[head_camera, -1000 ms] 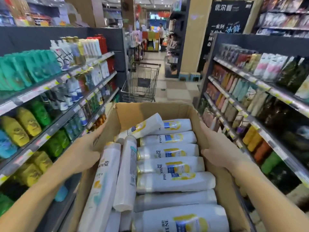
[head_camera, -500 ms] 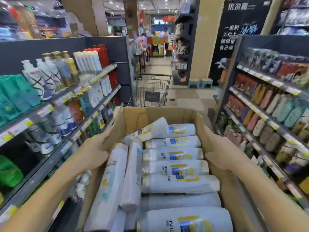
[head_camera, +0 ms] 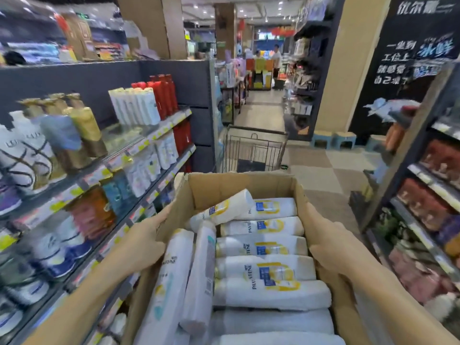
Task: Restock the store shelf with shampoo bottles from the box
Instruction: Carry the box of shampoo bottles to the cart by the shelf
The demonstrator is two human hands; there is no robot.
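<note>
Change: carried farther down the aisle than half a second back; red bottles and shopping cart now nearer, teal bottles on the left gone from view, grip on the box unchanged.
Left shelving (head_camera: pixel 159 135): dark tiered unit along the aisle, packed with upright bottles; motion-blurred, labels mostly unreadable, lower tiers cut off by the frame and the left arm.
Right shelving (head_camera: pixel 430 185): dark unit with reddish and pink packs, heavily blurred, cut off at the right edge.
Cardboard box (head_camera: pixel 224 185): open-topped, held at chest level between both shelf units; near end out of frame, outer side walls hidden behind the hands.
Shopping cart (head_camera: pixel 254 150): wire, standing in the aisle just beyond the box's far wall; lower part hidden by the box.
Pantene shampoo bottles (head_camera: pixel 263 270): white with yellow and blue labels, all lying inside the box; one row stacked crosswise, two lengthwise along the left wall, one tilted on top at the far end; nearest ones cut off below.
Left hand (head_camera: pixel 142 242): grasping the box's left wall, thumb on the rim, fingers hidden outside.
Right hand (head_camera: pixel 328 245): grasping the right wall, thumb along the edge, fingers hidden.
White bottles on top tier (head_camera: pixel 135 105): upright beside the red bottles (head_camera: pixel 161 95).
</note>
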